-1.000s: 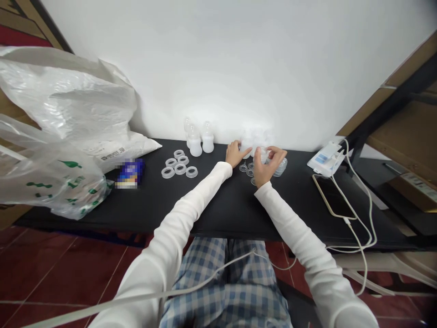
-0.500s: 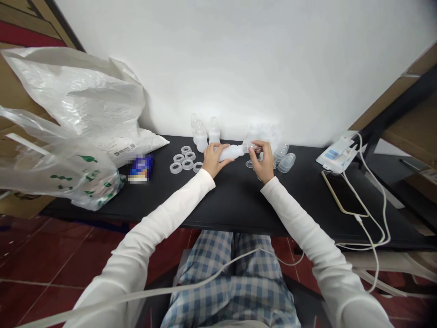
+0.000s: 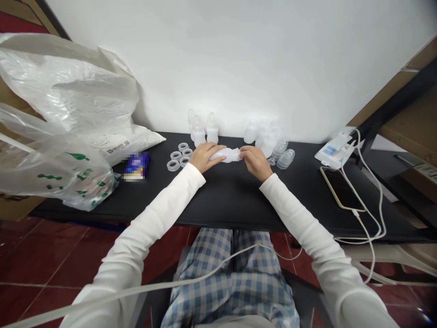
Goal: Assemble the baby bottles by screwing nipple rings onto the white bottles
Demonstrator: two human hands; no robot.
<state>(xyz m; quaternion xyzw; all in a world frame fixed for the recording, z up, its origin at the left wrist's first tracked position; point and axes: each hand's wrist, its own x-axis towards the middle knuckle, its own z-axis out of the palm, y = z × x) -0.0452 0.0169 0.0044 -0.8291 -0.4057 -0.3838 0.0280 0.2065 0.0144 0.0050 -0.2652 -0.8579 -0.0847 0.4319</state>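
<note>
Worktop (image 3: 225, 200): black, against a white wall.
Bottle (image 3: 228, 155): lying sideways between both hands.
Left hand (image 3: 204, 156): fingers curled round one end.
Right hand (image 3: 254, 161): fingers closed over the other end.

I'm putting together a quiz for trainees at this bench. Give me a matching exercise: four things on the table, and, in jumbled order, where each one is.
Things:
1. white bottle
2. clear rings
3. phone
4. blue packet

Places:
A. next to the plastic bags
B. held sideways between the left hand and the right hand
C. at the right of the table, with a white cable attached
D. clustered on the table just beside the left hand

Pairs: 1-B, 2-D, 3-C, 4-A
</note>
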